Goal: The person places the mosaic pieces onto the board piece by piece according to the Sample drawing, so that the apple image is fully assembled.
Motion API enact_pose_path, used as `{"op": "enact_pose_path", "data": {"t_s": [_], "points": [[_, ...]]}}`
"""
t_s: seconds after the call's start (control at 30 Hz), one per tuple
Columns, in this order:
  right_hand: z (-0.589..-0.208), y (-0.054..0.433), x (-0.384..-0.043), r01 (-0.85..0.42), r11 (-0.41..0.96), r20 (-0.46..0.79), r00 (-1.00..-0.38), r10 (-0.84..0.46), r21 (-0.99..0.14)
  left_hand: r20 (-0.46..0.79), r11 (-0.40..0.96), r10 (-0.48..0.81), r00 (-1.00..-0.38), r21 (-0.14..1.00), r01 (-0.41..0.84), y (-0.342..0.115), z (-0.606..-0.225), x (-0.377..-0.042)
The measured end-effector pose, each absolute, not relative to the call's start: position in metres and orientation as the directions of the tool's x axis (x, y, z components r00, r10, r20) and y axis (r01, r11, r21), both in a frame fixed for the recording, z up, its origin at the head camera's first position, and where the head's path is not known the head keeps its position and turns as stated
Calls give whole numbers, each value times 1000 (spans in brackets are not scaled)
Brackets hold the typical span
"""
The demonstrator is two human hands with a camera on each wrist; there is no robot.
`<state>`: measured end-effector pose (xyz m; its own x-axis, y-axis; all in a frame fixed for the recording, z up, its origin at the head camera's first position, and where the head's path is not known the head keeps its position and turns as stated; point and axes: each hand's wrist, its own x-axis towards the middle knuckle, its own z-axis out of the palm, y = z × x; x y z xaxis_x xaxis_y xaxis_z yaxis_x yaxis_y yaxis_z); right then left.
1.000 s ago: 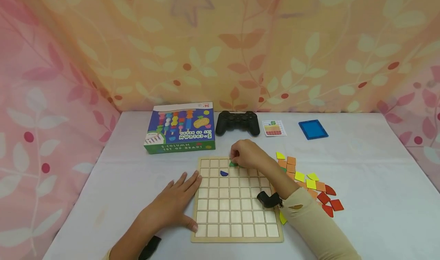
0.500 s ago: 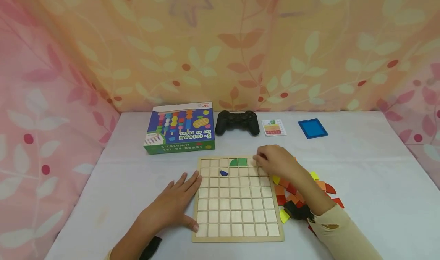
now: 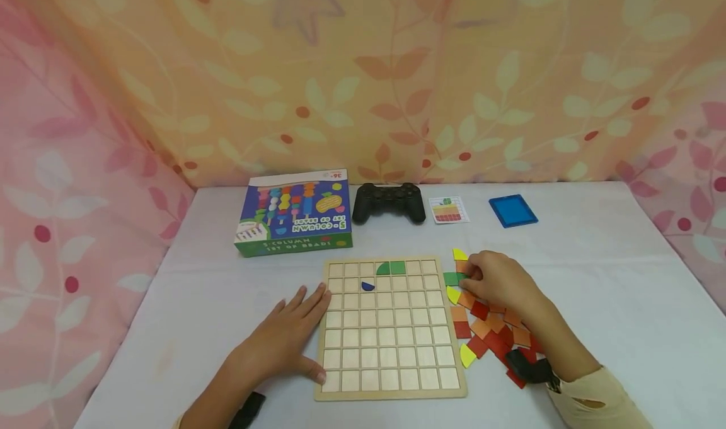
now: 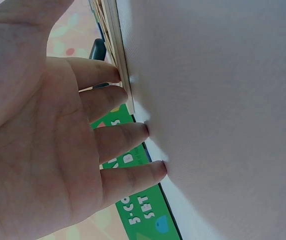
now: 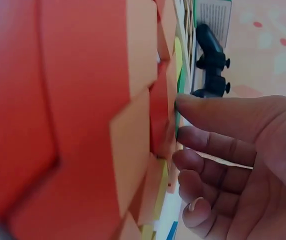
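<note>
A wooden grid board [image 3: 391,394] lies flat on the table. In its top row sit a green quarter-round tile [image 3: 384,268] and a green square tile [image 3: 398,268]; a blue half-round piece [image 3: 367,286] lies one row below. My left hand [image 3: 283,334] is spread at the board's left edge, fingertips and thumb touching the frame; the left wrist view shows its straight fingers [image 4: 128,137]. Right of the board, my right hand [image 3: 501,281] pinches a green tile [image 3: 462,277] between thumb and forefinger, its other fingers curled. Another green square [image 3: 450,278] lies beside it.
Red, orange and yellow tiles [image 3: 493,324] lie heaped under the right forearm, right of the board. Behind the board stand a bead-set box [image 3: 295,211], a black game controller [image 3: 389,203], a pattern card [image 3: 448,210] and a blue tray [image 3: 513,211].
My right hand has left the green quarter-round and square tiles in the top row and moved right to the loose tiles. The left hand keeps its place at the board's edge.
</note>
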<state>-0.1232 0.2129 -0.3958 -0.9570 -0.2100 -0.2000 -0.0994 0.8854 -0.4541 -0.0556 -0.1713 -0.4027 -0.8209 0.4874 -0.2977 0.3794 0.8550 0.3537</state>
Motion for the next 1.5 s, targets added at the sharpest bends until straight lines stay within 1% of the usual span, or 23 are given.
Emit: {"op": "enact_pose_path", "data": {"t_s": [0.13,0.3,0.6,0.73,0.9,1.03,1.17,1.27,1.37,1.5], "points": [[-398,211,-121,-70,894,-205,-963,-177,-443,-295,853,490,-820,356,382,-172,-405,-55],[-401,210,-121,-79,890,-182,-967,-178,-449,-289,854,491,-822,348,388,-172,-408,-56],[-396,207,-120,-129,847,-80,-977,-197,-515,-291,856,491,-821,338,391,-172,-407,-56],[-395,204,-122,-186,811,-21,-971,-237,-555,-289,855,490,-822,341,390,-172,-407,-56],[-397,194,-127,-279,760,41,-948,-317,-587,-287,854,492,-822,342,392,-172,-406,-56],[-397,179,-130,-289,738,16,-935,-354,-610,-287,856,488,-824,342,388,-172,-406,-56],[-398,162,-131,-255,712,-28,-932,-360,-654,-286,857,486,-826,340,387,-172,-406,-56],[-401,152,-132,-256,691,-43,-922,-384,-676,-286,858,485,-827,338,387,-172,-406,-56],[-404,144,-133,-279,669,-44,-905,-423,-689,-285,858,485,-827,338,387,-172,-405,-56],[-408,136,-136,-338,653,-10,-884,-468,-677,-289,857,485,-825,342,385,-172,-405,-56]]}}
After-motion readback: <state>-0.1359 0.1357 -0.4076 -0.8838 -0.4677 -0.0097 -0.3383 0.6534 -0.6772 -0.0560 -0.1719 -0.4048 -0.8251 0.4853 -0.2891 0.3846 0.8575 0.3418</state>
